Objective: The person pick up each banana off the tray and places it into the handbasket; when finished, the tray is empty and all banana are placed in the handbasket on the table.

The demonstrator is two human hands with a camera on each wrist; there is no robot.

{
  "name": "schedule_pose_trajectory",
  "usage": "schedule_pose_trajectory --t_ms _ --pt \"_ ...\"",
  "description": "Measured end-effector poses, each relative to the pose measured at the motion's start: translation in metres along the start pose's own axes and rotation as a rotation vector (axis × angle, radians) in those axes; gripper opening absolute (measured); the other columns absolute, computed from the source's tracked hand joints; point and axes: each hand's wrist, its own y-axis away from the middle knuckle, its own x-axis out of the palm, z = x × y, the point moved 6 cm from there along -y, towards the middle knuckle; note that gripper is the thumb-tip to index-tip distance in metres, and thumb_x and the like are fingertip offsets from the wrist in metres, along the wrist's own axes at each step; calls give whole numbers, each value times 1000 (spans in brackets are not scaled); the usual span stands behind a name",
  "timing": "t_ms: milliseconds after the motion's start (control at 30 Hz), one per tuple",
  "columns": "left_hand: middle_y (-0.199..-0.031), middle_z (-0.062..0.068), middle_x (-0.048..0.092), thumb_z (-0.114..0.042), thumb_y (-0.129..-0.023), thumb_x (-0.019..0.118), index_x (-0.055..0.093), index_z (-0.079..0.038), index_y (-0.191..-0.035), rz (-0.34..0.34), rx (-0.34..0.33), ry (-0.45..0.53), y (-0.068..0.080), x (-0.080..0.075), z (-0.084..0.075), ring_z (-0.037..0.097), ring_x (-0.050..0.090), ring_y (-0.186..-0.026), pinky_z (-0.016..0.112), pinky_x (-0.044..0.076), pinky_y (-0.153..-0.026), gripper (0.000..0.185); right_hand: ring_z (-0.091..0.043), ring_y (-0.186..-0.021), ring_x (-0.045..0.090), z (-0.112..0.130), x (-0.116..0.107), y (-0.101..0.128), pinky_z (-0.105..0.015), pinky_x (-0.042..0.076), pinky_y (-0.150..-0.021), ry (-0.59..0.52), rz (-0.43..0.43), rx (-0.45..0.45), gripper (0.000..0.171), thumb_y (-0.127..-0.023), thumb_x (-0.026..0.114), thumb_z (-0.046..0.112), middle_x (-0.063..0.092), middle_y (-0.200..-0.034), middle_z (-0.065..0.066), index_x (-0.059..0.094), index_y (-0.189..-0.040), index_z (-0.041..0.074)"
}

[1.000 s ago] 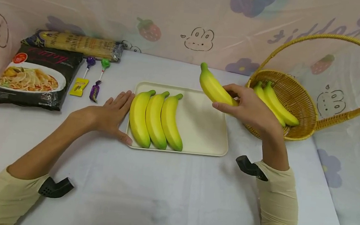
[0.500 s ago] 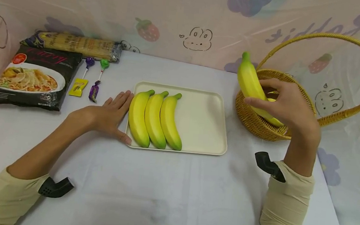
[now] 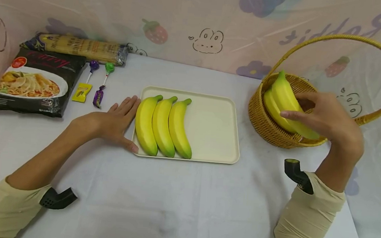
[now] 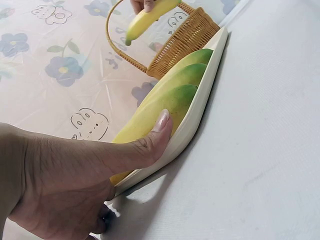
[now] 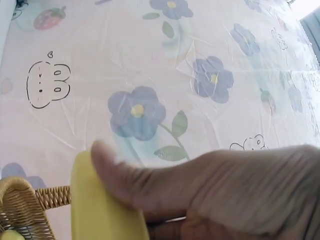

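Observation:
My right hand (image 3: 330, 116) grips a yellow banana (image 3: 287, 97) with a green stem, thumb on the near side, over the wicker basket (image 3: 266, 127). Another banana (image 3: 273, 109) lies in the basket, partly covered by the held one. In the right wrist view the thumb presses along the held banana (image 5: 102, 205). My left hand (image 3: 112, 123) lies at the left end of a cream tray (image 3: 213, 128), fingers straight and thumb at its near corner. Three bananas (image 3: 164, 126) lie side by side on the tray's left half.
On the left lie a black noodle packet (image 3: 33, 82), a long pasta packet (image 3: 81, 47), purple (image 3: 94, 65) and green (image 3: 109, 67) lollipops, and yellow (image 3: 82, 92) and purple (image 3: 98, 97) wrapped candies. The basket's tall handle (image 3: 354, 37) arches up before a patterned curtain (image 3: 192, 17).
My right hand has carried the banana rightward from over the tray's right end and lowered it into the basket's opening. The left hand has stayed at the tray.

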Motion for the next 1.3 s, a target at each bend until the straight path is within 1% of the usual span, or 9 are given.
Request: schedule_pose_trajectory --t_ms 133,300,400,500,633,733,867,1133,1300 --pt "-172 30 -18 -69 -75 83 -14 6 -163 2 1 7 0 0 0 51 -11 -161 70 4 -129 151 -34 -105 63 -9 3 -3 -15 43 -69 55 53 20 74 -97 72 48 69 -129 -30 56 -147 -4" --pt "-172 30 -18 -70 -75 83 -14 6 -163 0 1 6 0 0 0 50 -11 -161 70 4 -130 151 -27 -91 59 -14 10 -14 -19 43 -66 79 83 -6 66 -97 74 42 72 -108 -21 61 -141 -5" --pt "-172 29 -19 -70 -75 83 -14 6 -163 1 0 7 0 1 1 50 -11 -161 70 3 -130 151 -27 -89 59 -14 15 -22 -24 44 -70 84 96 -23 59 -96 75 38 71 -101 -19 64 -136 -4" --pt "-172 30 -18 -71 -75 82 -14 6 -163 -1 1 7 0 1 1 50 -11 -161 70 4 -130 151 -29 -93 62 -15 19 -28 -29 48 -77 95 101 -18 60 -94 77 37 73 -107 -23 65 -134 -6" --pt "-172 30 -18 -72 -74 82 -13 6 -163 -1 3 5 0 1 1 50 -10 -161 69 4 -130 151 -25 -80 59 -16 26 -35 -28 46 -70 85 118 1 59 -91 81 39 66 -83 -16 68 -124 -9" --pt "-172 29 -18 -72 -75 81 -13 5 -163 -3 2 0 -1 1 1 50 -10 -162 69 4 -130 151 -27 -82 58 -17 30 -38 -28 46 -68 74 127 12 64 -90 83 40 65 -87 -18 67 -125 -10" --pt "-172 29 -18 -72 -74 81 -13 6 -163 -1 1 4 -1 1 1 50 -11 -161 69 4 -130 151 -35 -99 61 -18 34 -42 -33 52 -77 74 137 33 77 -89 83 43 65 -122 -30 60 -136 -14" --pt "-172 30 -18 -71 -74 83 -13 6 -163 1 -3 -1 0 1 0 50 -10 -161 69 5 -130 151 -33 -98 65 -21 38 -47 -34 55 -77 72 168 33 70 -91 81 38 69 -121 -31 62 -135 -13" --pt "-172 29 -18 -72 -74 82 -13 5 -163 -1 -8 -1 -1 1 1 50 -10 -162 69 4 -130 152 -23 -82 72 -21 44 -52 -29 55 -70 65 199 -51 49 -94 78 24 78 -100 -24 68 -125 -13"
